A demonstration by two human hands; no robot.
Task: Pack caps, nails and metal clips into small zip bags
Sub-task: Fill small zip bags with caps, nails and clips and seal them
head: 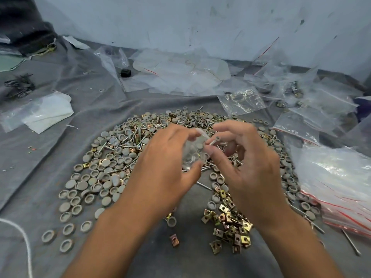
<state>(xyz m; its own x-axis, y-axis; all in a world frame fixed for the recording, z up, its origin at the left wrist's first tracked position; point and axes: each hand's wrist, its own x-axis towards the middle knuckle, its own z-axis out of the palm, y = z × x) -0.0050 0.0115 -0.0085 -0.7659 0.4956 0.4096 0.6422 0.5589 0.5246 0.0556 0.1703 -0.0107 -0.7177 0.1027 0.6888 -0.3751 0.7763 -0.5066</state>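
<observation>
Holding one bag (193,152), one nail (214,141)

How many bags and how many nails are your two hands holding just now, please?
Bag: 1, in the left hand
Nail: 1, in the right hand
Total: 2

Cloth (84,121): carries everything; its far edge meets the wall (180,21).
Caps (104,173): spread over the middle, mostly left of the hands, mixed with nails (128,144) toward the far side.
Metal clips (228,223): heaped near the near edge, under the right hand (247,157).
Small zip bag (193,151): in the left hand (166,155), over the caps, with caps in it.
Stack of zip bags (341,189): at the right edge.
Loose bags (180,75): along the far edge.
Cord (22,233): near left corner.
</observation>
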